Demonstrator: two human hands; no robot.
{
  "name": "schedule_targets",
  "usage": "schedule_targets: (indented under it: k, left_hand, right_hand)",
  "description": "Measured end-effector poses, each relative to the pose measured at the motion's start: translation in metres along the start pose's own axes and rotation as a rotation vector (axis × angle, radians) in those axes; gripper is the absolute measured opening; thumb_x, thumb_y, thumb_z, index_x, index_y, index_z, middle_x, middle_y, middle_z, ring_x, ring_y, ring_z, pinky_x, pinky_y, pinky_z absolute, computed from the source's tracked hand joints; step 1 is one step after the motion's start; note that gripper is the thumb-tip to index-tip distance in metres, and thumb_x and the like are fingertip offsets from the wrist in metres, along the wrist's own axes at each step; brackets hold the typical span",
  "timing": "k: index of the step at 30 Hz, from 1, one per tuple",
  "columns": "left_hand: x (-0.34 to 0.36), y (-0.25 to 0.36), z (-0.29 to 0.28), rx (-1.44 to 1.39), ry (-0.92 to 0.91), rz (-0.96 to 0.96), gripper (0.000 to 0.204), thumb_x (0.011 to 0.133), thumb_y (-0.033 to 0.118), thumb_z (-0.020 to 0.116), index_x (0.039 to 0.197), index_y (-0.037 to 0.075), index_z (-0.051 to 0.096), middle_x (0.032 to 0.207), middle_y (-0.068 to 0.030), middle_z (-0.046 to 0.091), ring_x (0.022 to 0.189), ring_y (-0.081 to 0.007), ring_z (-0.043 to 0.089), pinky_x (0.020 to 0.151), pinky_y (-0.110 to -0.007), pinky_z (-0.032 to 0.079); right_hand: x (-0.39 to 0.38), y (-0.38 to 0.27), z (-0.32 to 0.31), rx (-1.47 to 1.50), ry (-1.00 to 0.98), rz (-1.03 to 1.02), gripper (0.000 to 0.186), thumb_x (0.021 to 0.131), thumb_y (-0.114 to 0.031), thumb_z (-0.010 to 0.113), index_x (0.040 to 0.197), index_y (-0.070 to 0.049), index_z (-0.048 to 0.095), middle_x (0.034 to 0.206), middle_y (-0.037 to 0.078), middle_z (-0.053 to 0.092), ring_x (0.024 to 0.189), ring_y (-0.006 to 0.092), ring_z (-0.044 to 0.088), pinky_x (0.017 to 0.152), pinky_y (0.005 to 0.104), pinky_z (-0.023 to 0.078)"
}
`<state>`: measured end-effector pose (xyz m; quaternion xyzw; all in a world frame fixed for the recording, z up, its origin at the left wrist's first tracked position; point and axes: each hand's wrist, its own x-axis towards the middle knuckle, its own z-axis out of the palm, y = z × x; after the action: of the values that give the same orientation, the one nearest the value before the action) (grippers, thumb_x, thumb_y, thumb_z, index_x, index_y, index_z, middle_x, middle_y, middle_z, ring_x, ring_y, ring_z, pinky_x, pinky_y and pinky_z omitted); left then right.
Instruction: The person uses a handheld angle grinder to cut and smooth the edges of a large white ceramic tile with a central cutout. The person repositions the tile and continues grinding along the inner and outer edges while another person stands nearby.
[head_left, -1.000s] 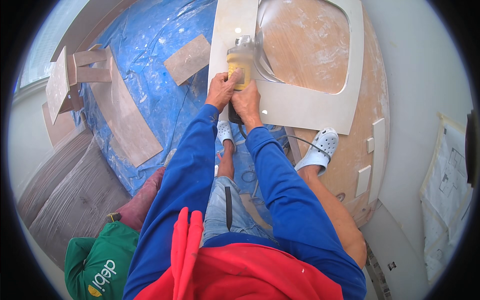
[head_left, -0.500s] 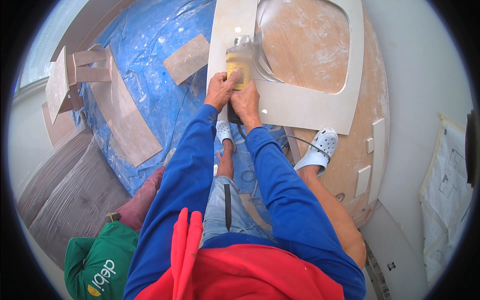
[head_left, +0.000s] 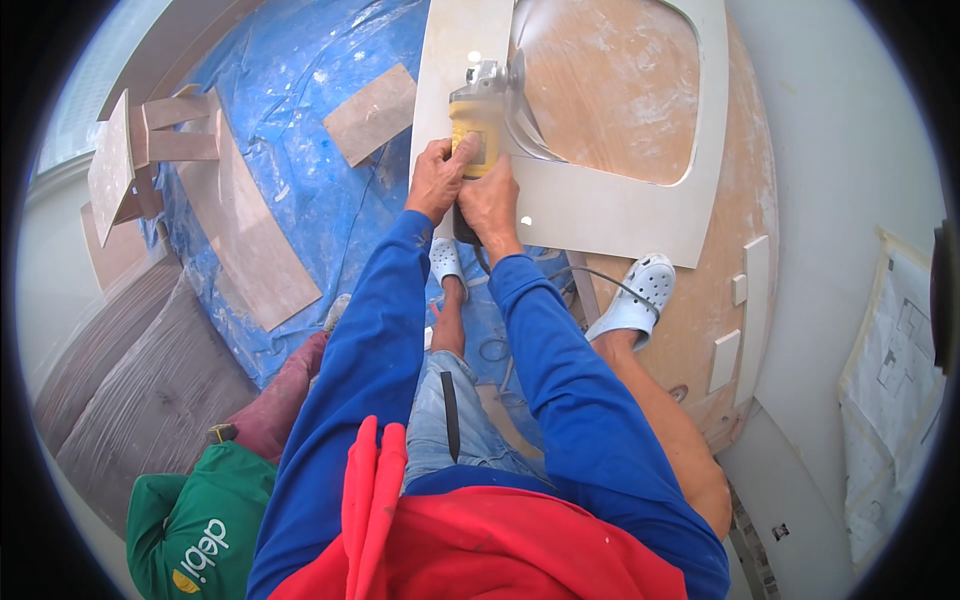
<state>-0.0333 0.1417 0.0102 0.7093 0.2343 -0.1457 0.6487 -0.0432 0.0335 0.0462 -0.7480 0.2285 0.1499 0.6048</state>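
Yellow casing covered the middle of your angle grinder (head_left: 475, 115), which stood over the left strip of the pale panel (head_left: 620, 212), beside its rounded opening. Your left hand (head_left: 434, 182) was closed around the yellow body, its thumb laid across the top; your right hand (head_left: 489, 208) gripped lower, near the dark rear end.

The tool was probably dense and rigid, with weight toward its metal head, so the body and rear were the sensible places to hold, fingers well behind the disc (head_left: 516, 85). The cord (head_left: 605, 277) likely added some drag. The panel seemed thin and stiff, perhaps fragile along its narrow strip.

The grinder had a silvery head, and its disc looked blurred and translucent at the opening's left edge; you could not tell from this view whether it touched. The panel looked smooth and off-white, lying over a dusty wooden board (head_left: 610, 90).
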Motion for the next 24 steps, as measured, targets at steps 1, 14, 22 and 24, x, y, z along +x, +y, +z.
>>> schedule_targets:
  k: [1,14,22,24]
  left_hand:
    - [-0.001,0.001,0.000,-0.011,0.000,0.000,0.057,0.102,0.052,0.070,0.112,-0.005,0.073,0.104,-0.0073,0.073,0.094,-0.0104,0.064,0.086,-0.027,0.052]
    - [-0.008,0.016,-0.003,-0.040,-0.034,-0.057,0.060,0.101,0.050,0.070,0.111,-0.008,0.075,0.100,-0.0127,0.076,0.088,-0.0150,0.068,0.084,-0.032,0.055]
    - [-0.008,0.022,-0.004,-0.002,-0.024,-0.069,0.058,0.101,0.050,0.069,0.109,-0.007,0.076,0.098,-0.0115,0.076,0.086,-0.0132,0.067,0.081,-0.031,0.054]
    - [-0.007,0.021,-0.004,0.008,-0.033,-0.070,0.058,0.101,0.050,0.069,0.109,-0.007,0.076,0.098,-0.0114,0.076,0.085,-0.0134,0.067,0.081,-0.031,0.054]
  right_hand:
    - [0.000,0.001,0.000,-0.009,-0.006,0.001,0.072,0.076,-0.034,0.094,0.119,0.007,0.054,0.105,0.025,0.074,0.099,0.0361,0.076,0.085,0.0429,0.060]
    - [0.001,0.003,0.004,0.015,-0.029,0.011,0.070,0.077,-0.032,0.093,0.121,0.008,0.056,0.108,0.025,0.075,0.101,0.0352,0.076,0.086,0.0425,0.060]
    - [0.003,0.004,0.006,-0.009,-0.030,0.033,0.073,0.076,-0.035,0.094,0.120,0.008,0.054,0.106,0.025,0.075,0.099,0.0356,0.076,0.085,0.0432,0.060]
    - [0.003,0.005,0.006,-0.010,-0.027,0.028,0.073,0.076,-0.035,0.094,0.120,0.008,0.054,0.106,0.025,0.075,0.099,0.0355,0.076,0.085,0.0432,0.060]
